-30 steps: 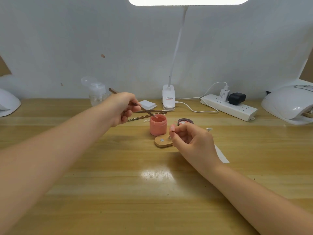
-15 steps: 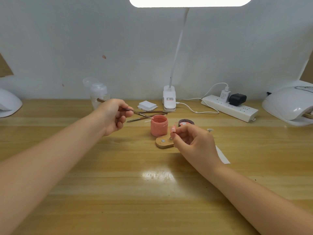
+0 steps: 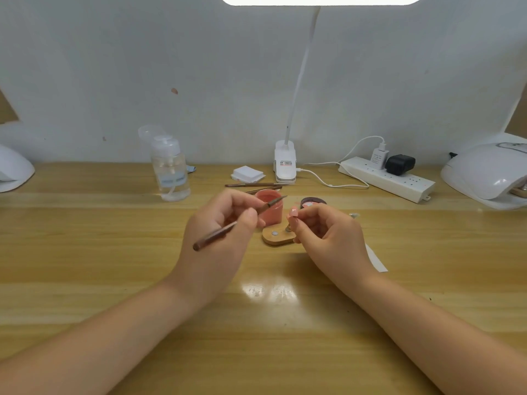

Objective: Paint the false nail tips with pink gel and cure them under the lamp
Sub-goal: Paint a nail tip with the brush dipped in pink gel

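Nearest the camera, two bare forearms reach in over a glossy wooden surface (image 3: 142,280) that throws back a patch of lamplight between them. The left hand (image 3: 219,238) pinches a brown gel brush (image 3: 236,222) pen-fashion between thumb and fingers, butt end toward the wearer and bristles aimed up and right, just over the open pink gel jar (image 3: 269,206); that grip looks chosen for fine control at the tip. The right hand (image 3: 328,238) pinches a small stand carrying a pink false nail tip (image 3: 293,212), holding it upright and close to the brush, probably so the nail faces the bristles and stays steady. Directly below it lies a wooden holder base (image 3: 278,238) with a metal stud, likely where the stand seats.

Just beyond sit the jar's dark lid (image 3: 313,201), spare brushes (image 3: 256,185) and a stack of white wipes (image 3: 247,173). A clear pump bottle (image 3: 170,169) stands to the left. At the back edge are the clip lamp's base (image 3: 285,163), a power strip (image 3: 387,179) and, far right, the white curing lamp (image 3: 484,175); another white unit (image 3: 14,169) shows far left. A pale, scuffed wall (image 3: 114,67) closes the room.
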The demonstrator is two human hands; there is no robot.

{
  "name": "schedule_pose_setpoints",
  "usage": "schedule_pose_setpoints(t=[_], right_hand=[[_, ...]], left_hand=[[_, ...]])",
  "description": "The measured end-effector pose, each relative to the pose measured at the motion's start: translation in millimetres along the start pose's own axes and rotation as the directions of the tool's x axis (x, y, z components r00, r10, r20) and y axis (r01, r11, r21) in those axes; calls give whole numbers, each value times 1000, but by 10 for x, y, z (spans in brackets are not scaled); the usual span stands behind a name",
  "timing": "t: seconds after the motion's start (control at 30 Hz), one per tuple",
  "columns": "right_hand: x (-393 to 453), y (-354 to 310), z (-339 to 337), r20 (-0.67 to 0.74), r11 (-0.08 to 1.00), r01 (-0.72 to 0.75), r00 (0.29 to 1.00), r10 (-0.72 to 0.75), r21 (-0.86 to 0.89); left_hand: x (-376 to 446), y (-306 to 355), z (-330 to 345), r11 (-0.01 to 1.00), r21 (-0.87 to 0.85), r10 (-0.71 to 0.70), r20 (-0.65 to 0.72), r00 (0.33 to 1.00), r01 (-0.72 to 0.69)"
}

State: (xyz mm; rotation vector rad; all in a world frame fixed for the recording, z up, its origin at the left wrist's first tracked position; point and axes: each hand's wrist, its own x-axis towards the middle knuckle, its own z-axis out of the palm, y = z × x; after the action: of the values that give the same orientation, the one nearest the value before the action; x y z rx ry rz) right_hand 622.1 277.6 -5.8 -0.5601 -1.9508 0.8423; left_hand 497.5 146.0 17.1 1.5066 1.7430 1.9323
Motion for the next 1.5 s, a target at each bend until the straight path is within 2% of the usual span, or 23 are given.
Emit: schedule_pose_setpoints(t=[0.13,0.27,0.5,0.67,0.77,0.87,1.07,1.27,1.37,1.5], right_hand=[[-6,4,-11,12,1000,25,1000,-25,-5],[-5,17,-9,4,1000,28,1000,-28,-3],[-5,17,-10,24,999,40,999,-40,4],[-5,20,-8,25,999,33,999,-33,3],[-1,23,-18,30,1000,20,999,-20,2],[-2,22,-17,27,1000,9,1000,-9,14],[-5,21,-13,25,1000,15,1000,-15,10],[-5,20,-7,28,1000,-3,1000,2,15],[-4,13,-14,25,1000,7,1000,-7,7],[-1,18,-20,32,1000,3,999,-3,11]], left_hand=[[-118,5,44,993,85,77,44,996,-80],[-134,-9,36,991,104,79,65,995,-85],[-155,-9,-29,993,27,118,34,992,-119],[-163,-16,21,996,54,64,50,997,-67],[-179,-12,0,987,112,107,79,991,-115],[-191,8,-22,991,53,121,52,991,-124],[-189,11,32,994,100,43,72,996,-50],[-198,38,-15,981,147,119,63,991,-127],[-192,44,15,988,117,95,37,995,-99],[-191,21,18,983,168,66,79,995,-79]])
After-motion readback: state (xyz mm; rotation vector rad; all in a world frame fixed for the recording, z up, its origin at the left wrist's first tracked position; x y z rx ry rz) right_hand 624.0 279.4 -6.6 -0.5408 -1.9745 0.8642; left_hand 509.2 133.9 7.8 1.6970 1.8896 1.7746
